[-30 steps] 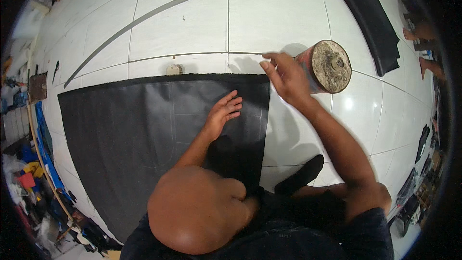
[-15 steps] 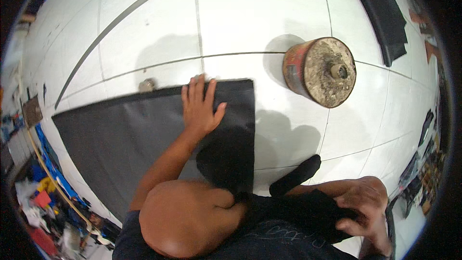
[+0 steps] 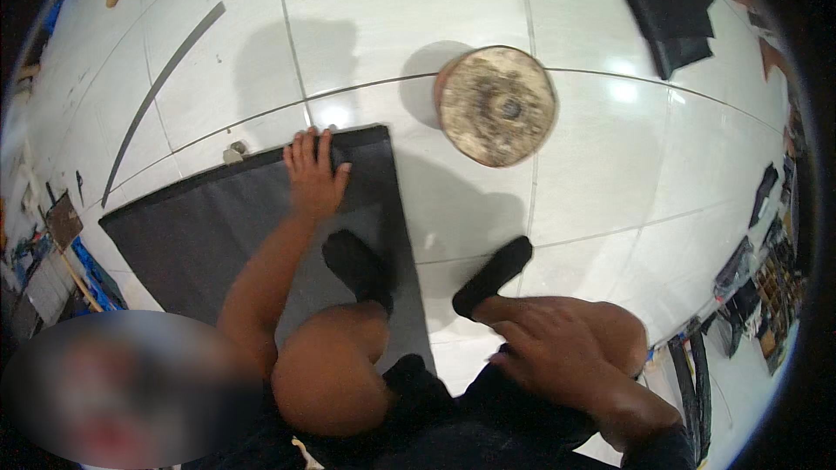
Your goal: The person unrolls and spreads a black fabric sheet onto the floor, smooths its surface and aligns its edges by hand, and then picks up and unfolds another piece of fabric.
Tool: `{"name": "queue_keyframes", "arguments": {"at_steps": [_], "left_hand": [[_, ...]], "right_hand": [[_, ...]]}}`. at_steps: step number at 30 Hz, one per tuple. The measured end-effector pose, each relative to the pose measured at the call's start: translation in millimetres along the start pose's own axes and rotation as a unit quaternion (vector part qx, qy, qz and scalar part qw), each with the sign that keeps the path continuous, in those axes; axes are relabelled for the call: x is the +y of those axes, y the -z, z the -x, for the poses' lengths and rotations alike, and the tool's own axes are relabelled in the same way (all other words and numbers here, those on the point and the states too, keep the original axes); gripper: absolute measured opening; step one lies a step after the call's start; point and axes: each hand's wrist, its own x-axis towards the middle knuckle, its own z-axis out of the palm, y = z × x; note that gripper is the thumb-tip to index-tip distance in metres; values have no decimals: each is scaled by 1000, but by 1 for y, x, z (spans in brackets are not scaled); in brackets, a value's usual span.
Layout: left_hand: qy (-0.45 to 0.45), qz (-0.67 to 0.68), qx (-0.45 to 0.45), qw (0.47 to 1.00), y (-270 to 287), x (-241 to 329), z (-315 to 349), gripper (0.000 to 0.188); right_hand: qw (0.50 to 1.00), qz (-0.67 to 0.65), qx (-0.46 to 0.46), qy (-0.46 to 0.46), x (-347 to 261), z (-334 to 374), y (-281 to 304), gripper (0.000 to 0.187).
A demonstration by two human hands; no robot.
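A black sheet of leather-like material [image 3: 200,244] lies flat on the white tiled floor, a dark band along its far edge. My left hand [image 3: 315,183] rests on it near the far right corner, open, the palm down and the fingertips at that edge. My right hand [image 3: 549,344] is over my bent right leg, its fingers stretched toward the left and nothing visible in them. My black-socked left foot [image 3: 355,263] stands on the sheet, while the right foot [image 3: 496,274] is on the tiles beyond its right side.
A round, stained can [image 3: 498,106] stands ahead on the right. A curved grey strip [image 3: 157,91] and a small lump [image 3: 235,152] lie past the sheet. Folded black material [image 3: 666,9] is at the far right, and assorted clutter [image 3: 775,296] at the right rim. A blurred oval covers the lower left.
The view has shifted, so the can and the sheet's right edge sit farther left. My right hand has moved leftward across my right leg. The left hand still lies at the sheet's far edge.
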Motion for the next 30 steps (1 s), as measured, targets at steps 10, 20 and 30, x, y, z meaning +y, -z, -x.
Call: {"name": "queue_keyframes", "arguments": {"at_steps": [10,20,30], "left_hand": [[203,122,30,971,88,146,-3,56],[202,399,-242,861,269,348,298,39],[426,361,-84,825,387,389,534,39]], "right_hand": [[991,-75,-108,-3,-56,58,-73,30],[985,55,-160,22,-48,168,-146,30],[994,55,1,93,-53,306,-62,27]]}}
